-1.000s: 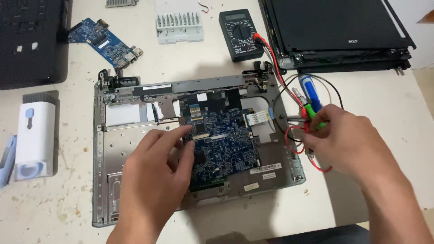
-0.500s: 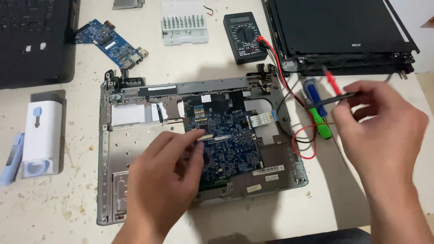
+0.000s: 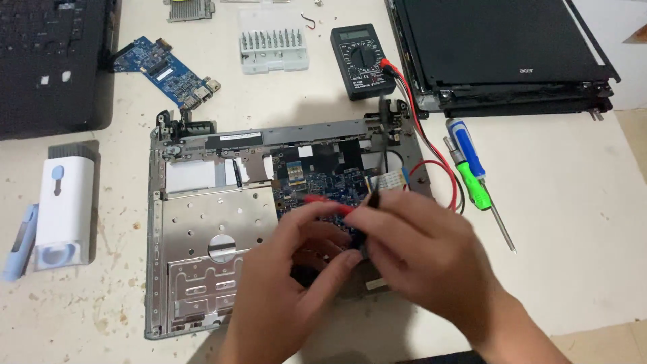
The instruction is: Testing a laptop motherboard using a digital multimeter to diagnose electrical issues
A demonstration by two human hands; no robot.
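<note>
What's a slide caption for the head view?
Both hands, left hand and right hand, hold multimeter probes over an opened laptop base; multimeter behind.

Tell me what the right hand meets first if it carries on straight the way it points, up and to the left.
The right hand would probably first meet the left hand, whose fingers already overlap it over the blue laptop motherboard. Depth between them is unclear.

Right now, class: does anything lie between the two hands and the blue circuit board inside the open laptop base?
Nothing visible does. The left hand and right hand hover over the circuit board, pinching the red probe and black probe.
</note>
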